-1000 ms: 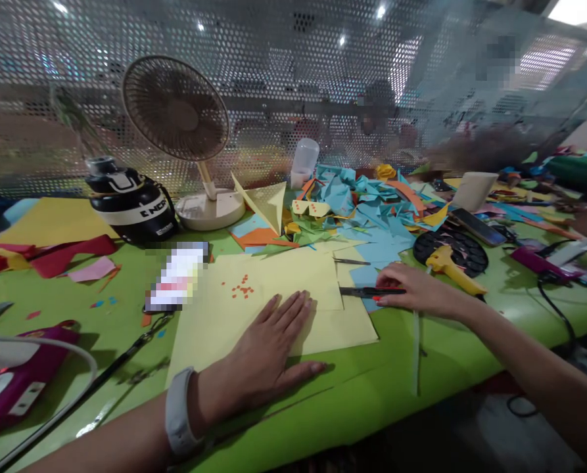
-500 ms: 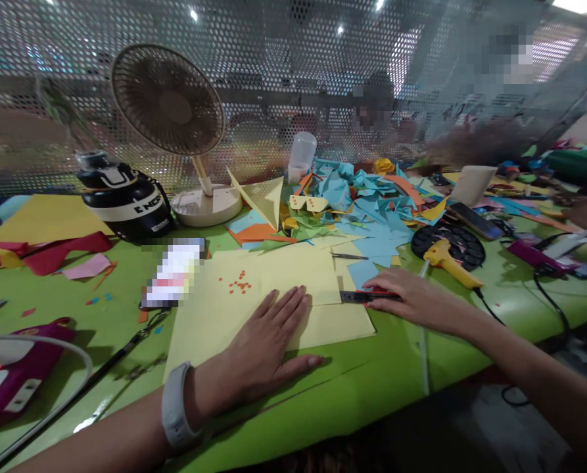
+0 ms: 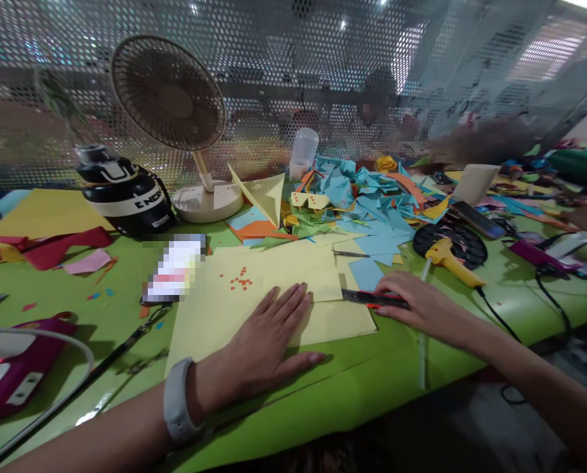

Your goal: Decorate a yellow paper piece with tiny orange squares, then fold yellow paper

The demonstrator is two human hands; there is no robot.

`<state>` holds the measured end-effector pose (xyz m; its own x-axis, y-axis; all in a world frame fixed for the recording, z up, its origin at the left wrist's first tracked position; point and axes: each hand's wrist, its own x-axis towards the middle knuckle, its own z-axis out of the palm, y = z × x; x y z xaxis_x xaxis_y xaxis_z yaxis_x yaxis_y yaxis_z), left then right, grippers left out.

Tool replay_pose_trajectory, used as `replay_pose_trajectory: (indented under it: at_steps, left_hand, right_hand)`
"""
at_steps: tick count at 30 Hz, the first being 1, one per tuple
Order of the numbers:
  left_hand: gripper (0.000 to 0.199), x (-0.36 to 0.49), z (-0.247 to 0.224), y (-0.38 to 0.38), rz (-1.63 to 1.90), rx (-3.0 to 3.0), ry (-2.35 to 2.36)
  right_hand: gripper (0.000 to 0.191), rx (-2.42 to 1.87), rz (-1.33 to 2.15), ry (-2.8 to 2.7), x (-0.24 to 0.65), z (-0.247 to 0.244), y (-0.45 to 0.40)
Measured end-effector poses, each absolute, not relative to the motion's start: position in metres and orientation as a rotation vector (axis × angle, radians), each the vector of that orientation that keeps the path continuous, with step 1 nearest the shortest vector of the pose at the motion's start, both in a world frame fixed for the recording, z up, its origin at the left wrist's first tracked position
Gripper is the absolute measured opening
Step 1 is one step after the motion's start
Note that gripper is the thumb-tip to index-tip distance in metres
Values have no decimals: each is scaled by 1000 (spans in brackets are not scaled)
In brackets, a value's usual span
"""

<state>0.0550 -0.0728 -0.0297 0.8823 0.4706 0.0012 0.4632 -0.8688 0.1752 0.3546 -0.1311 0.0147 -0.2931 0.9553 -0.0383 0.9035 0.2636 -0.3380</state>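
My left hand (image 3: 276, 332), with a grey band on its wrist, lies flat on pale yellow paper (image 3: 199, 328), fingers spread. Under its fingertips an upper yellow sheet (image 3: 283, 263) overlaps the larger one. Small orange paper bits (image 3: 241, 281) are scattered on it. My right hand (image 3: 406, 299) is closed on a slim black-and-red tool that looks like a utility knife (image 3: 355, 297). Its dark tip points left, by the upper sheet's right corner. Part of the tool is hidden by my fingers. Thin dark tweezers (image 3: 351, 253) lie just behind.
A fan (image 3: 207, 200), a black bottle (image 3: 128, 203) and a heap of cut coloured paper (image 3: 345, 187) stand at the back. A yellow glue gun (image 3: 453, 263) rests on a black round tray at right. A blurred-screen phone (image 3: 175, 269) and purple power strips flank the paper.
My right hand has shifted slightly to the right, and the knife's rear now shows more. My left hand stays flat on the paper. The view has tilted a little.
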Motion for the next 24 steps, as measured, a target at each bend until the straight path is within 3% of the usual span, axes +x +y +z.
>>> replay_pose_trajectory:
  at_steps: [6,24]
  left_hand:
    - [81,54,-33,-72,106,2892,701]
    - [83,56,-25,-73,67,2842,728]
  right_hand:
    - [40,-1734,413,-2399,356,12,-138]
    - [42,-1655,482,-2416,351,15,-138]
